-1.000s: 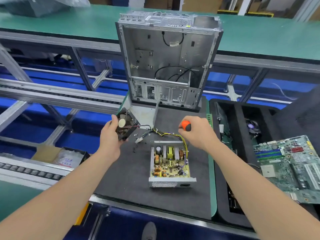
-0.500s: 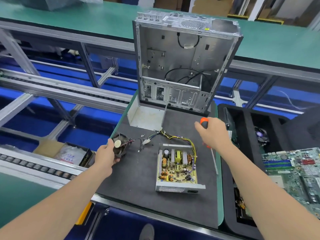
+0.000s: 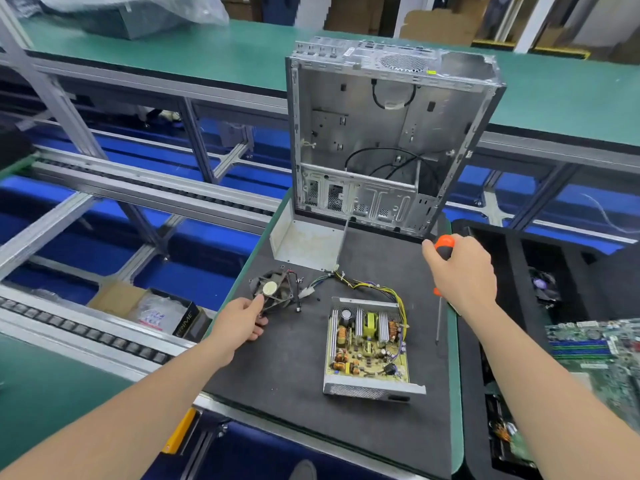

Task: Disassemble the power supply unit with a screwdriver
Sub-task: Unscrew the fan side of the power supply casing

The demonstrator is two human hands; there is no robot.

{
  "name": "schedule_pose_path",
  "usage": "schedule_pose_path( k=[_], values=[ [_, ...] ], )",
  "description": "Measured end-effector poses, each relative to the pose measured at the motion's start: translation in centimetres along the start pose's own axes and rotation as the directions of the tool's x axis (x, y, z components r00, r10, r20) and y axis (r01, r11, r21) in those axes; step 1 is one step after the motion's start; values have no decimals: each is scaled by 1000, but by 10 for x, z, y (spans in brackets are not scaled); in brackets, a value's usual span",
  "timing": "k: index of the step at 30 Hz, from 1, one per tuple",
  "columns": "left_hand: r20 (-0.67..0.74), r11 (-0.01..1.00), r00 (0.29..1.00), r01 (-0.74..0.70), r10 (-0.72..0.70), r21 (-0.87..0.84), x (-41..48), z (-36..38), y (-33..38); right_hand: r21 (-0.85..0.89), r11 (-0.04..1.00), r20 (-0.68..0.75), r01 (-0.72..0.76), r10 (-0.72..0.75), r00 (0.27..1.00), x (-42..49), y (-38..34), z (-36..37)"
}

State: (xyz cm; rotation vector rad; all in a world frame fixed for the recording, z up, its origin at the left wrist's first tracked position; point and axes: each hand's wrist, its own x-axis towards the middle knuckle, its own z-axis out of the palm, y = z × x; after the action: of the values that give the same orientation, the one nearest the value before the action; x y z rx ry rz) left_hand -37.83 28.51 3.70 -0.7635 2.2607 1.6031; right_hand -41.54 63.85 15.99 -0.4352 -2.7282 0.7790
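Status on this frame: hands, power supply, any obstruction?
Left hand holds fan on the mat. Right hand grips screwdriver. Power supply open, circuit board exposed. Nothing over it.

We see a matt, dark grey, foam-like mat point(image 3: 294, 358). The power supply unit point(image 3: 367, 384) has a dull bare sheet-metal tray with a perforated front, and its ribbed heat sinks point(image 3: 383, 327) shine. The computer case point(image 3: 381, 133) is unpainted grey metal that gleams faintly. The fan point(image 3: 275, 289) looks like matt black plastic. The screwdriver point(image 3: 444, 242) has a glossy orange plastic handle and a bright metal shaft. The bench point(image 3: 207, 50) is smooth matt green.
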Motion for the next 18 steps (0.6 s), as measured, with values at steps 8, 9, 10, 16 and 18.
schedule_pose_path(
  k=[8, 9, 10, 16, 18],
  values=[
    [61, 959, 981, -166, 185, -228, 10, -36, 36, 0, 1000, 6, -13, 13, 1000, -3, -4, -2],
    [39, 947, 972, -216, 232, -236, 14, -44, 41, -2, 1000, 6, -13, 13, 1000, -3, -4, -3],
    [20, 940, 966, -246, 258, -238, 17, -50, 44, -3, 1000, 6, -14, 14, 1000, -4, -5, -3],
    [90, 938, 978, -153, 189, -312, 22, -55, 29, -3, 999, 29, -32, 33, 999, -9, -10, -6],
    [112, 919, 980, -113, 167, -378, 15, -38, 14, 4, 999, 30, -39, 39, 999, -10, -9, -6]
  ],
)
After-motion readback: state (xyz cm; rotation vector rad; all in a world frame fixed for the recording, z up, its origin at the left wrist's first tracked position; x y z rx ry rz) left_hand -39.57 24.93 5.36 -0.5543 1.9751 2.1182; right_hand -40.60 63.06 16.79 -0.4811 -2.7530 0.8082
